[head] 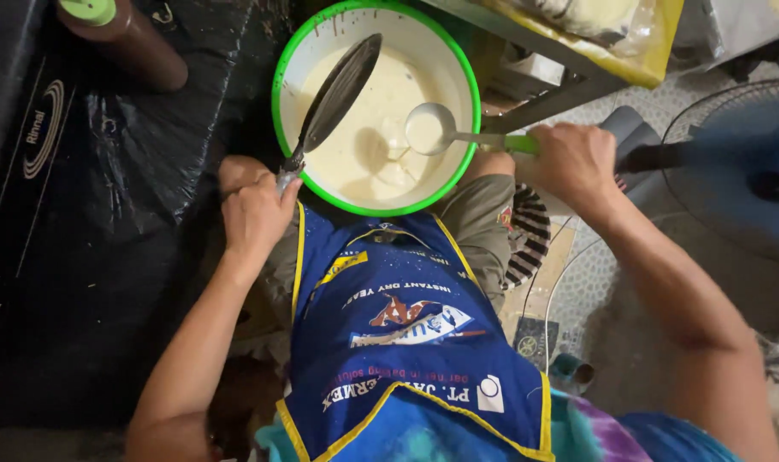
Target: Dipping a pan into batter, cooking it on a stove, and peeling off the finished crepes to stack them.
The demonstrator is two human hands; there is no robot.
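I see my right hand (575,162) gripping the full ladle (429,129), left hand (254,211) clenching the tilted pan (338,92); batter (364,145) may drip past the bowl (280,85)

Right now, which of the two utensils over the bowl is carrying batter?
The ladle in the right hand: its round cup is full of pale batter. The dark flat pan in the left hand is tilted and bare.

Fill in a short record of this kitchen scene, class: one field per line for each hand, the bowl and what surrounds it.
Left hand: grips handle of a dark flat pan, tilted over the bowl
Right hand: holds a green-handled ladle full of batter
Bowl: white, green rim, pale batter inside, between the knees
Clothing: blue apron
Nearby: brown bottle, fan
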